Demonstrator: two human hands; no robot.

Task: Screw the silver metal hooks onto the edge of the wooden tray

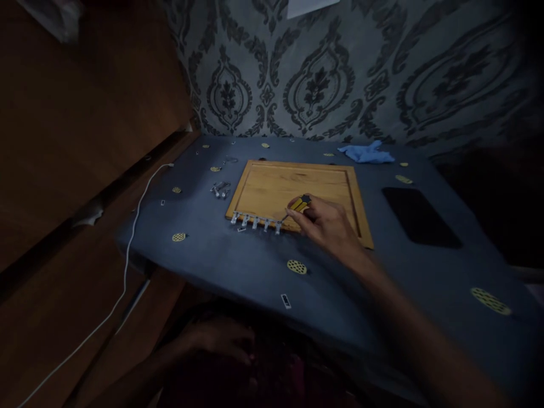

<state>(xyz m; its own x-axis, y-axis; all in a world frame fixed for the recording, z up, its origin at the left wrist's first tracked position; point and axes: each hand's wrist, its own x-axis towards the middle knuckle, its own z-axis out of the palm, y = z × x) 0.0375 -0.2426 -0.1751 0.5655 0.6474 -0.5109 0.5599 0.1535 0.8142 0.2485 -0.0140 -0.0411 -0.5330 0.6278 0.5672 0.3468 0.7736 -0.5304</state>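
My right hand (pixel 325 224) is closed around the yellow-and-black handle of a screwdriver (pixel 303 202). Its shaft slants down to the left, toward the near edge of a wooden board (pixel 297 180) with a grooved border. Several small silvery metal clips (pixel 255 221) stand in a row along that edge, and the screwdriver's tip is close to the rightmost one; whether it touches cannot be made out. Low in the shadow, at my lap, rests my left hand (pixel 223 339), fingers loosely extended with nothing visible in them.
Loose metal pieces (pixel 221 190) lie left of the board. A black phone (pixel 419 217) lies to the right, and a crumpled blue glove or cloth (pixel 369 152) at the back. A white cable (pixel 135 226) hangs over the table's left side. The patterned cloth (pixel 212 255) covers the table.
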